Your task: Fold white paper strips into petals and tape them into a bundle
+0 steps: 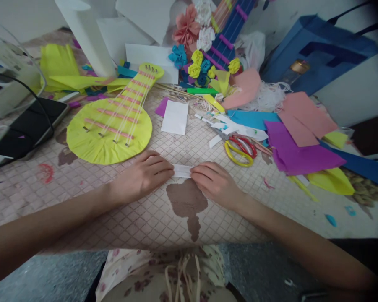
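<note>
A narrow strip of folded white paper (181, 170) lies on the table between my two hands. My left hand (149, 171) pinches its left end, fingers pressed together. At the opposite end, my right hand (213, 181) grips the paper the same way. Just beyond my left hand rests a yellow paper-covered toy lute (113, 126) with pink bars and white strings. A white paper rectangle (175, 118) lies beyond the strip, over a bit of purple paper. Scissors with red and yellow handles (239, 150) are to the right, partly under white paper scraps.
Pink paper (305, 117), purple paper (302, 149) and yellow paper (330, 180) pile up at right. Crumpled paper flowers (195, 63) and a blue bag (317, 52) stand at the back. A black device (28, 123) with cables sits at left. The table's front edge is near me.
</note>
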Demonstrator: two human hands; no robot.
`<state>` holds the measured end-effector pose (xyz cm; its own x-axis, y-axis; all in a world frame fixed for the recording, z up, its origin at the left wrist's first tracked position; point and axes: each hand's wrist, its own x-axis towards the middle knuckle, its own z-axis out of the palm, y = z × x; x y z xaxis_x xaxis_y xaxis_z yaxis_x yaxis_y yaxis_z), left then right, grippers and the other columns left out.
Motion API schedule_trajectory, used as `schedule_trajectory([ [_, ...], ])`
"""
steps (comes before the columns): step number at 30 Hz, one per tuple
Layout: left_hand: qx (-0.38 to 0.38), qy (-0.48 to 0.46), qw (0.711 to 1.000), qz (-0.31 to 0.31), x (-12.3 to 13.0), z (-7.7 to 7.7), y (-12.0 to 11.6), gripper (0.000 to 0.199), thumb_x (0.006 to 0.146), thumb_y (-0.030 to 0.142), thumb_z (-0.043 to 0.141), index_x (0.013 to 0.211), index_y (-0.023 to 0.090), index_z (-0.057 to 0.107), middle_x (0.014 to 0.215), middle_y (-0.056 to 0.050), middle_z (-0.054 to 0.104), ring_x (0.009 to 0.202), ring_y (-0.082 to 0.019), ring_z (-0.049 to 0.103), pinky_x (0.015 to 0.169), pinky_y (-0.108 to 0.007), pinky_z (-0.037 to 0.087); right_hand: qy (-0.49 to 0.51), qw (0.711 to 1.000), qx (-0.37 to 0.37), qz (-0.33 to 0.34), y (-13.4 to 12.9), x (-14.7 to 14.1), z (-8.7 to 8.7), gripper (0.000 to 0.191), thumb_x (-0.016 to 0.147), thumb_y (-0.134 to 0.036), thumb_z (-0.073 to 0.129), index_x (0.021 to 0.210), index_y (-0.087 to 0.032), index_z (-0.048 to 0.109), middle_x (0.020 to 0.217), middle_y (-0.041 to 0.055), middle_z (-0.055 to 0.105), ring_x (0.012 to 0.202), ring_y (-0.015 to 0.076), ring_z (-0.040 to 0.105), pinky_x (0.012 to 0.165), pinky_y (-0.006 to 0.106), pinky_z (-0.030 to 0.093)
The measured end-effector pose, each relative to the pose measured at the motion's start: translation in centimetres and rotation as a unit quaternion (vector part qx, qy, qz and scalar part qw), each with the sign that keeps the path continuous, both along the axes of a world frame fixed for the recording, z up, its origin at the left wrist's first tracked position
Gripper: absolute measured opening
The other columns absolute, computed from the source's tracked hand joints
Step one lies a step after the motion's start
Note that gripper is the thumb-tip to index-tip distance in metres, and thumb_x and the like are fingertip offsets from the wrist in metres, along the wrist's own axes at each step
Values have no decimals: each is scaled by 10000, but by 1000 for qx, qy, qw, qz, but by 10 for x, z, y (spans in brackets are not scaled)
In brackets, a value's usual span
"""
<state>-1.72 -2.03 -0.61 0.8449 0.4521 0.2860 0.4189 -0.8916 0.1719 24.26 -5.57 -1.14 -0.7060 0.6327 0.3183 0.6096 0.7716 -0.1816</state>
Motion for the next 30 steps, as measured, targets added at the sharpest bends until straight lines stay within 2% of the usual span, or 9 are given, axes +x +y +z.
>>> schedule_trajectory([
  [2,-4,-7,1000,-3,-2,0,0,251,940,179,405,1101,200,596,1100,-59,650,1046,-209,551,954,-402,383,7,1000,5,-1,-1,1,-1,219,913,-170,448,1020,-183,639,1048,82,646,1018,225,546,873,412,495],
  [6,-71,-63,994,49,-1,-7,-2,204,921,198,459,1023,186,635,1034,-71,633,960,-185,572,871,-351,450,41,999,-6,-2,-1,1,-3,204,901,-168,480,1045,-170,624,1054,88,642,1038,227,536,887,414,486],
  [10,-116,-114,983,89,2,-10,-3,192,911,200,475,997,174,644,1007,-73,626,930,-172,574,838,-324,475,104,992,-68,-22,2,-1,-2,195,907,-145,453,1000,-190,617,1018,79,635,969,207,542,844,403,485],
  [13,-146,-141,973,114,6,-6,-3,179,899,184,484,985,155,639,960,-63,636,881,-157,582,807,-292,478,151,980,-119,-49,5,-3,0,150,897,-150,464,932,-194,603,967,74,616,910,191,541,789,367,483],
  [17,-184,-133,964,139,11,3,-1,177,883,168,479,958,145,638,904,-51,638,838,-153,588,773,-275,469,178,970,-147,-77,8,-6,4,120,880,-142,467,877,-198,572,919,64,585,889,182,534,774,341,466],
  [25,-149,-105,972,149,15,3,7,153,859,190,504,841,158,652,795,-41,628,830,-186,542,784,-324,434,157,962,-188,-124,14,-11,6,98,865,-151,463,804,-188,529,906,53,511,837,163,514,703,303,424],
  [30,-159,-103,968,166,16,4,9,125,851,185,514,834,152,633,771,-36,623,791,-179,534,739,-313,430,153,957,-201,-141,19,-11,7,96,839,-143,500,750,-179,505,877,35,492,750,131,496,627,269,398],
])
